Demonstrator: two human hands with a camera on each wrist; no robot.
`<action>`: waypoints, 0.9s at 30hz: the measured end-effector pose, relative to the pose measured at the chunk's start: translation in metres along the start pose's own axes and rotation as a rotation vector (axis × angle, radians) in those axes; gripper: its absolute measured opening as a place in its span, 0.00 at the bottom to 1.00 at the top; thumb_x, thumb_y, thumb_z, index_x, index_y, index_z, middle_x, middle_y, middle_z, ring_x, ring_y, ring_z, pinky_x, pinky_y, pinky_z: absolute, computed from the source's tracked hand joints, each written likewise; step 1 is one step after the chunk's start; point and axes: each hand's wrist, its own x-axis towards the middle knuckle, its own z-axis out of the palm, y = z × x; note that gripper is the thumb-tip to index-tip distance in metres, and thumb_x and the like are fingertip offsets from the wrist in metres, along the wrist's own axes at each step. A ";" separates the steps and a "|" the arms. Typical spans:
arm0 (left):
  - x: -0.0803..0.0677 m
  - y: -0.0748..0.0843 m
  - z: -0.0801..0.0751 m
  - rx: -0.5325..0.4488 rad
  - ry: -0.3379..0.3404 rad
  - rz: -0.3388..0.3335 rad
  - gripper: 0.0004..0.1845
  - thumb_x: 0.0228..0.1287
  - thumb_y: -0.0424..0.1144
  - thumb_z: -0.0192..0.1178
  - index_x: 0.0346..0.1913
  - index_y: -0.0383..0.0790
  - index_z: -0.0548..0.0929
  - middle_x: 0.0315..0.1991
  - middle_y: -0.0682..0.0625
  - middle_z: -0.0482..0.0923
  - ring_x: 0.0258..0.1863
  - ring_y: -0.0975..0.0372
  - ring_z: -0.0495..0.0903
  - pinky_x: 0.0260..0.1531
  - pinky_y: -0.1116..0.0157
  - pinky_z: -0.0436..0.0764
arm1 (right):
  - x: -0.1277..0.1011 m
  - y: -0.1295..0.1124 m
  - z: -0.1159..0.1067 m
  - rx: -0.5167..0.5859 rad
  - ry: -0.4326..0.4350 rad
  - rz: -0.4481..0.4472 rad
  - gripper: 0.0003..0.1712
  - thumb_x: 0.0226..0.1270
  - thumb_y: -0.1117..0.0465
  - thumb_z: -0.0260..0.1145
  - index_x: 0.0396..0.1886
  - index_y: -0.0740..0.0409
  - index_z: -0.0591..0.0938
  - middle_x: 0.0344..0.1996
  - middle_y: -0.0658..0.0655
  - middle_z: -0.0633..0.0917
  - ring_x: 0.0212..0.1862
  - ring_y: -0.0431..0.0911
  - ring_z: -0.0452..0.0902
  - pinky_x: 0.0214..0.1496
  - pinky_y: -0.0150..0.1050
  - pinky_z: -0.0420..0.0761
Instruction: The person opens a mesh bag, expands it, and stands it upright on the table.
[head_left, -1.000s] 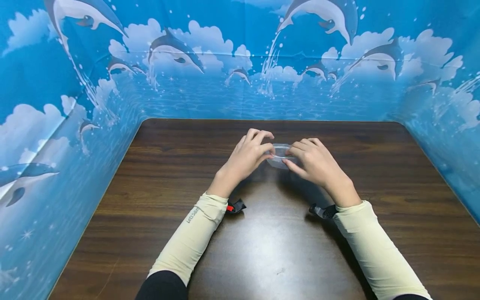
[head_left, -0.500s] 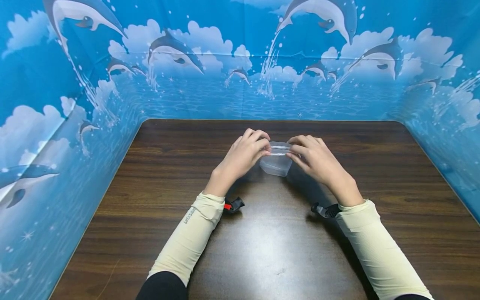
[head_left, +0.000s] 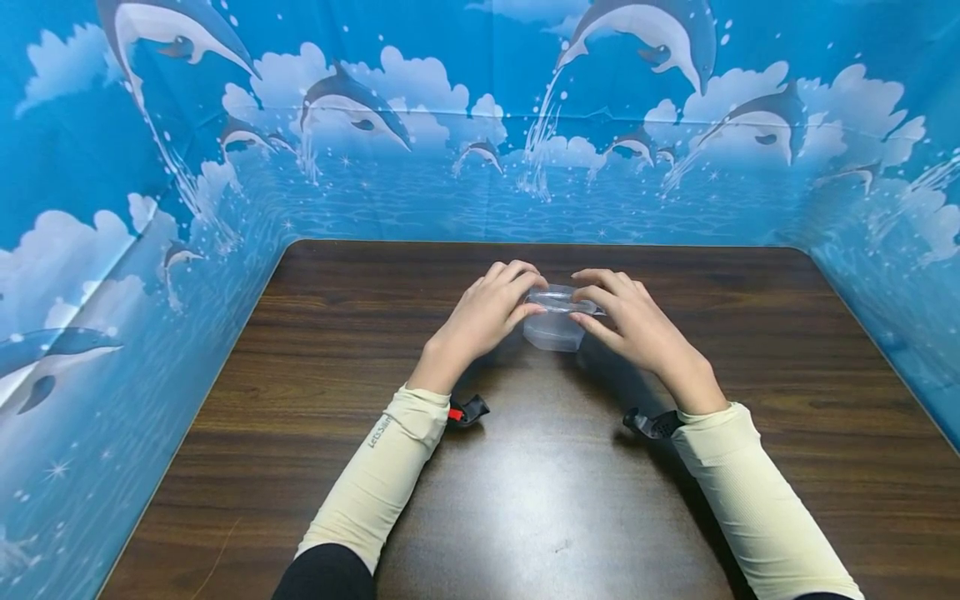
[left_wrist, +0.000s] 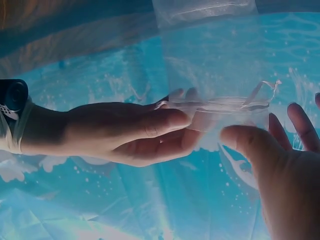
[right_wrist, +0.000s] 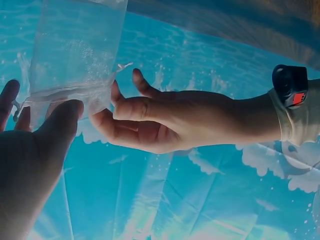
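Above the table (head_left: 375,350), left hand (head_left: 480,321) and right hand (head_left: 633,325) each pinched the clear bag's (head_left: 555,325) rim; even, gentle pulling seemed wisest

Left hand (head_left: 480,321) at 11 o'clock, right hand (head_left: 637,325) at 1 o'clock, both forearms angled inward, wrists low. Fingers of each curled, thumbs opposing fingertips in a pinch; hands close together, not touching.

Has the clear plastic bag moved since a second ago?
Yes. The clear plastic bag now sits slightly nearer the table's far edge, held between both hands.
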 end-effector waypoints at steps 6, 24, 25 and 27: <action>0.000 0.000 -0.001 0.007 0.003 -0.004 0.24 0.68 0.56 0.51 0.62 0.52 0.72 0.63 0.54 0.68 0.59 0.59 0.68 0.56 0.57 0.73 | 0.000 0.000 -0.001 -0.026 0.024 -0.020 0.25 0.62 0.52 0.69 0.58 0.50 0.76 0.63 0.54 0.71 0.61 0.49 0.67 0.62 0.56 0.63; 0.000 0.003 0.003 -0.023 -0.044 0.131 0.14 0.64 0.49 0.60 0.50 0.50 0.77 0.63 0.53 0.68 0.57 0.60 0.70 0.53 0.61 0.75 | 0.000 0.001 -0.001 -0.014 0.020 -0.064 0.23 0.64 0.53 0.67 0.58 0.49 0.75 0.64 0.51 0.72 0.60 0.46 0.71 0.62 0.54 0.68; 0.000 0.003 0.004 -0.010 -0.054 0.120 0.13 0.65 0.49 0.59 0.48 0.50 0.78 0.61 0.54 0.69 0.56 0.60 0.70 0.51 0.60 0.75 | 0.000 0.000 -0.001 -0.006 0.019 -0.063 0.22 0.64 0.54 0.67 0.57 0.49 0.76 0.63 0.51 0.72 0.58 0.46 0.72 0.60 0.52 0.70; -0.001 0.002 0.004 0.021 -0.071 0.098 0.11 0.66 0.50 0.57 0.46 0.51 0.79 0.59 0.55 0.71 0.55 0.60 0.70 0.49 0.60 0.75 | 0.000 0.000 0.000 0.007 0.005 -0.067 0.22 0.64 0.55 0.67 0.57 0.49 0.75 0.64 0.51 0.71 0.57 0.45 0.73 0.57 0.48 0.74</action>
